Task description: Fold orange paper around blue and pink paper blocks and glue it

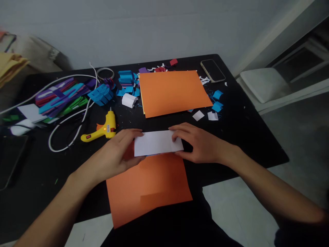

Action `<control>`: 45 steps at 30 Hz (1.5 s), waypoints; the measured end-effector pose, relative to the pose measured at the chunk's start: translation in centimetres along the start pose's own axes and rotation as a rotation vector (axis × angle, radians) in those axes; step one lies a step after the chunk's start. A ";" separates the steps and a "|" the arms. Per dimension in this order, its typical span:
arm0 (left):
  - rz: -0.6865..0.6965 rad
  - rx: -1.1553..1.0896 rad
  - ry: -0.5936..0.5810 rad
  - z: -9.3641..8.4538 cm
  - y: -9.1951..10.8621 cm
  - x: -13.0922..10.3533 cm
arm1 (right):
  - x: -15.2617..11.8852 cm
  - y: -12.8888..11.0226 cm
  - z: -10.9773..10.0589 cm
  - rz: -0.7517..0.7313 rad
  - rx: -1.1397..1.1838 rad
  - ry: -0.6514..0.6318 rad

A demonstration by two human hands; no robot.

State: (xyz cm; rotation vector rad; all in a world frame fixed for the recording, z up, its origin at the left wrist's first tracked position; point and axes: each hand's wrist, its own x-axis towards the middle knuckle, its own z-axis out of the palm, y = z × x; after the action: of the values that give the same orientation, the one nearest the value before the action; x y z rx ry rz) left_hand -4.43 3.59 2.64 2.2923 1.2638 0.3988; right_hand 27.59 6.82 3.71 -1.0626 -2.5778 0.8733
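A folded white paper strip (155,143) is held level between my two hands, with a bit of blue showing under its lower edge. My left hand (123,151) grips its left end, thumb below and fingers on top. At the right end, my right hand (191,142) pinches it the same way. Beneath the strip an orange sheet (151,187) reaches over the table's near edge toward my body. Left of my left hand lies a yellow glue gun (105,128), its small orange light lit.
More orange sheets (172,92) lie at the back among paper scraps. A phone (212,70) rests back right. Bundled coloured strips (61,97) and a looped white cable (52,140) occupy the left. Blue folded pieces (101,94) sit behind the glue gun. A wall (144,31) backs the table.
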 end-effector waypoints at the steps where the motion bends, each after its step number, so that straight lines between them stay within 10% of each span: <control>1: 0.007 -0.009 0.012 -0.2 0.1 0.1 | 0.0 -0.1 -0.2 0.007 0.013 0.002; 24: -0.111 -0.183 0.335 -0.5 -0.3 1.1 | 2.3 1.3 -1.5 0.078 0.418 0.265; 45: 0.298 0.221 0.303 1.0 -0.4 -1.3 | -0.9 2.0 3.4 -0.268 -0.069 0.594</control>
State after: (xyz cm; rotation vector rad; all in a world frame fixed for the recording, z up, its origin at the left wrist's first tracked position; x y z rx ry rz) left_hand -4.95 2.41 1.56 2.6986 1.1488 0.7692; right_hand 27.99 5.77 -0.19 -0.8080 -2.1785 0.3355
